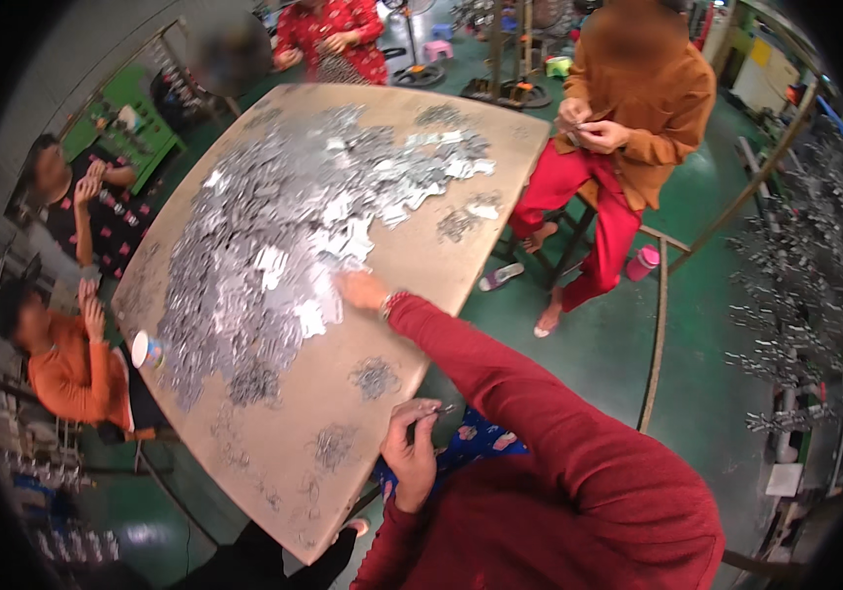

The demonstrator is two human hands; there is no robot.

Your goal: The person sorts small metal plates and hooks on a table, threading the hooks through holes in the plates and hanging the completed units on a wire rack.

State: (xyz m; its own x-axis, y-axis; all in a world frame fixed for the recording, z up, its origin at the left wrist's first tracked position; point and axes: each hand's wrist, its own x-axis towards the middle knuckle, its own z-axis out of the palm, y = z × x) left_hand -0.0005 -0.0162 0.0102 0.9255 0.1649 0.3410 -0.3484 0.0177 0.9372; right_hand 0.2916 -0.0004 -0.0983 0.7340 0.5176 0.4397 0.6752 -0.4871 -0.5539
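Our right hand [361, 291] reaches across the bench [421, 246] into the big pile of small shiny metal pcs [284, 226]; fingers down on the pile's near edge, spread can't be told. Our left hand [410, 442], at the bench's near edge, has fingers closed on a small metal piece [441, 411]. Co-workers sit round the bench.

A tan table [412, 285] carries a big heap of small silvery metal pieces [284, 236].
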